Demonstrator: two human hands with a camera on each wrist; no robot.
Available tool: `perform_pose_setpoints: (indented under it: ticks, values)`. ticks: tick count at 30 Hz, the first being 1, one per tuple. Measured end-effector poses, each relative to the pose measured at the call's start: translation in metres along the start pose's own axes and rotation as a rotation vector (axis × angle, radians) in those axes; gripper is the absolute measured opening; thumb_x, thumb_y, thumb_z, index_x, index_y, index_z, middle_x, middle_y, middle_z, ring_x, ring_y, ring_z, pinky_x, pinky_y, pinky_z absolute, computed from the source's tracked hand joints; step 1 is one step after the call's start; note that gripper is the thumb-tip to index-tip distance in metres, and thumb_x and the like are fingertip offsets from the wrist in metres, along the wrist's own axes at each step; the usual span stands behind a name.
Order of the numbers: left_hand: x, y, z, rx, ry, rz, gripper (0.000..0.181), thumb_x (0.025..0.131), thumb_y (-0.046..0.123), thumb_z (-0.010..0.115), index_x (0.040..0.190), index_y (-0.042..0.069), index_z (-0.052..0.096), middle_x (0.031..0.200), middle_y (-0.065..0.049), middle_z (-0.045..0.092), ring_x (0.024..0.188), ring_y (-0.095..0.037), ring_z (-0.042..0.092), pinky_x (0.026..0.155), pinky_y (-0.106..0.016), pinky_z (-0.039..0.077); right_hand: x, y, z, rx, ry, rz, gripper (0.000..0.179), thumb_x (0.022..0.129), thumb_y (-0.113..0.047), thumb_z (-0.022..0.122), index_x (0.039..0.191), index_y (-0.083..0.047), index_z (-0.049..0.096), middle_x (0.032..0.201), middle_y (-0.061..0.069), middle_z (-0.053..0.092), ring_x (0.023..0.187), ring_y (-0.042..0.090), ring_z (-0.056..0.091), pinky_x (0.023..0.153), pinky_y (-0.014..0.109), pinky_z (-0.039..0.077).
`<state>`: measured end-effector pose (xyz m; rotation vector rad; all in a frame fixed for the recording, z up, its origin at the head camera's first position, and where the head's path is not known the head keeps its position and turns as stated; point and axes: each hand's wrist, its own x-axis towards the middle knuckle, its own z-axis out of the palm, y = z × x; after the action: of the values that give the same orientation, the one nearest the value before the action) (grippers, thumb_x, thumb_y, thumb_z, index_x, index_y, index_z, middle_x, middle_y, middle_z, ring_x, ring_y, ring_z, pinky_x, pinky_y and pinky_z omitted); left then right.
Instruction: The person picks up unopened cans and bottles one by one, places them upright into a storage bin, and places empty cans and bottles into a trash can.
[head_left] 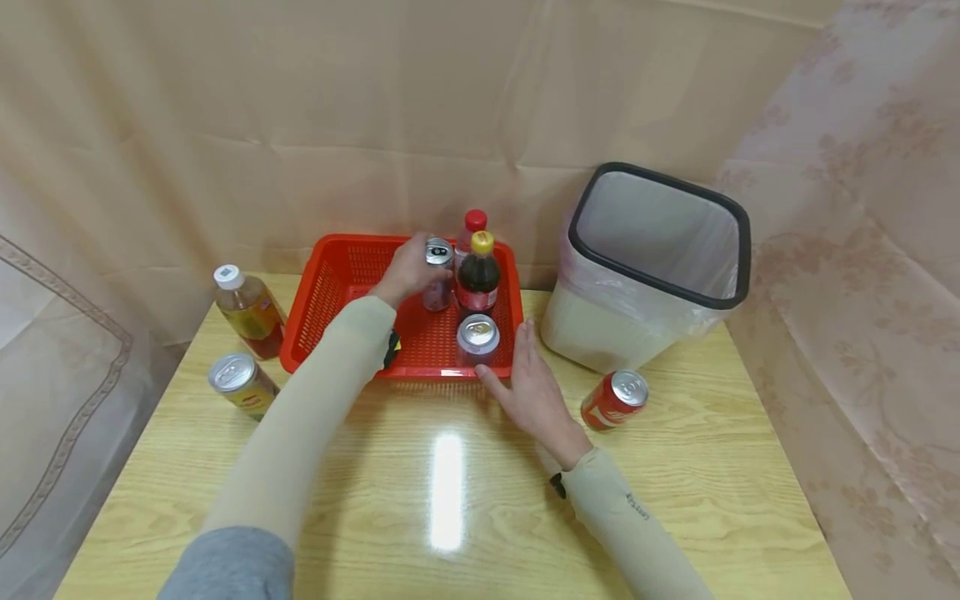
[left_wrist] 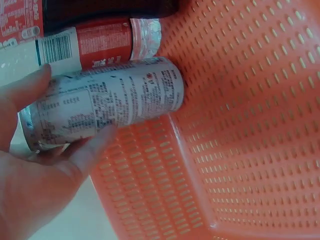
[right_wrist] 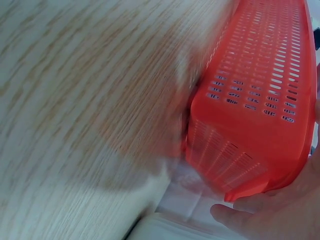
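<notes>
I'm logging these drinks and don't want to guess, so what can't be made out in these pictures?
Head view: the lower body of the red-capped bottle, hidden behind the yellow-capped bottle of dark drink.
Left wrist view: the fine print on the can in the left hand, too small and blurred.
Right wrist view: part of the right hand, cut off by the right edge.

The held can (left_wrist: 127, 97) was whitish with dark print and a silver top (head_left: 438, 252). The basket (head_left: 406, 372) was red with rows of holes. From it, at nine o'clock, a bottle (head_left: 253, 315) had a white cap (head_left: 228, 277); at four, a drink can (head_left: 606, 408) was red.
</notes>
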<state>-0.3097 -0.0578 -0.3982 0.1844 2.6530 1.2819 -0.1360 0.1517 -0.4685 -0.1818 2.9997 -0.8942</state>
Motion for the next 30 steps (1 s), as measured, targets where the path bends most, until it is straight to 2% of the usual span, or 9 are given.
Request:
perform_pose_setpoints:
  ticks: [3, 8, 14, 20, 24, 30]
  values:
    - [-0.001, 0.001, 0.002, -0.016, -0.005, -0.012, 0.064, 0.093, 0.007, 0.076, 0.145, 0.003, 0.039, 0.138, -0.020, 0.054, 0.127, -0.035, 0.052, 0.114, -0.051, 0.041, 0.001, 0.000, 0.000, 0.003, -0.001, -0.001, 0.107, 0.099, -0.071, 0.046, 0.163, 0.004, 0.004, 0.171, 0.022, -0.002, 0.156, 0.037, 0.014, 0.124, 0.048, 0.023]
    - [-0.002, -0.003, 0.003, 0.005, 0.002, 0.015, 0.071, 0.089, 0.003, 0.077, 0.148, 0.001, 0.036, 0.139, -0.019, 0.053, 0.130, -0.035, 0.050, 0.115, -0.049, 0.040, 0.002, 0.001, 0.001, 0.003, -0.008, -0.007, 0.108, 0.099, -0.072, 0.045, 0.163, 0.004, 0.004, 0.171, 0.021, -0.004, 0.156, 0.037, 0.014, 0.124, 0.049, 0.023]
    - [-0.001, -0.005, -0.003, 0.010, -0.015, 0.071, 0.078, 0.089, 0.005, 0.079, 0.153, 0.005, 0.035, 0.145, -0.017, 0.051, 0.134, -0.034, 0.048, 0.117, -0.050, 0.038, 0.004, 0.005, 0.001, 0.000, -0.007, -0.008, 0.108, 0.099, -0.071, 0.046, 0.163, 0.004, 0.002, 0.171, 0.022, -0.003, 0.156, 0.038, 0.015, 0.123, 0.051, 0.025]
    - [-0.005, 0.001, -0.011, -0.031, -0.036, 0.120, 0.075, 0.088, 0.004, 0.079, 0.152, 0.004, 0.040, 0.143, -0.016, 0.054, 0.130, -0.034, 0.051, 0.115, -0.051, 0.041, 0.005, 0.007, -0.001, 0.001, -0.014, 0.001, 0.108, 0.099, -0.072, 0.045, 0.163, 0.003, 0.002, 0.172, 0.021, -0.004, 0.157, 0.038, 0.013, 0.123, 0.051, 0.025]
    - [-0.012, 0.007, -0.015, -0.003, -0.038, 0.128, 0.074, 0.089, 0.006, 0.078, 0.152, 0.002, 0.039, 0.144, -0.018, 0.052, 0.130, -0.035, 0.051, 0.114, -0.049, 0.042, 0.005, 0.009, -0.002, 0.002, -0.011, 0.003, 0.108, 0.099, -0.072, 0.046, 0.163, 0.004, 0.003, 0.171, 0.023, -0.001, 0.156, 0.039, 0.014, 0.122, 0.053, 0.026]
    - [-0.032, 0.017, -0.028, 0.032, -0.011, 0.127, 0.079, 0.094, 0.021, 0.074, 0.159, 0.005, 0.033, 0.159, -0.017, 0.041, 0.143, -0.035, 0.042, 0.117, -0.050, 0.038, 0.006, 0.012, -0.001, -0.005, 0.003, 0.001, 0.109, 0.099, -0.073, 0.045, 0.163, 0.004, 0.004, 0.171, 0.024, 0.002, 0.156, 0.040, 0.016, 0.122, 0.054, 0.027]
